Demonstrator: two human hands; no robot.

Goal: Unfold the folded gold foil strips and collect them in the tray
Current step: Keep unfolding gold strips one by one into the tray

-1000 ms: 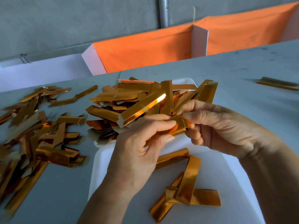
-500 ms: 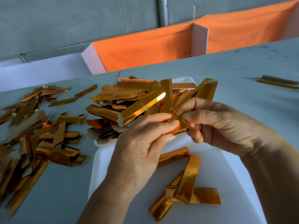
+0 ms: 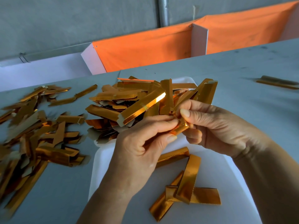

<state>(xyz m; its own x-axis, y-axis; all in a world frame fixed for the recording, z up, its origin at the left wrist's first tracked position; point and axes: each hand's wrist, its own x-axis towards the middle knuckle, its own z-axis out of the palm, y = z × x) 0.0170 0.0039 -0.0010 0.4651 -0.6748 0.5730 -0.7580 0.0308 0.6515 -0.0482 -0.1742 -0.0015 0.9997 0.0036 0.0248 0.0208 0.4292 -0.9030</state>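
Both hands, left hand (image 3: pixel 137 147) and right hand (image 3: pixel 215 126), pinched one folded gold foil strip (image 3: pixel 178 129) at its ends above the tray (image 3: pixel 103 167); it looked light, thin, easily creased.

Dim, flat daylight, soft shadows only. Hard glare on one raised foil strip (image 3: pixel 145 105) in the heap. Left strip pile (image 3: pixel 32 135) and far-right strip (image 3: pixel 277 82) smeared by blur. Wide-angle bowing along desk (image 3: pixel 242 94) edges.
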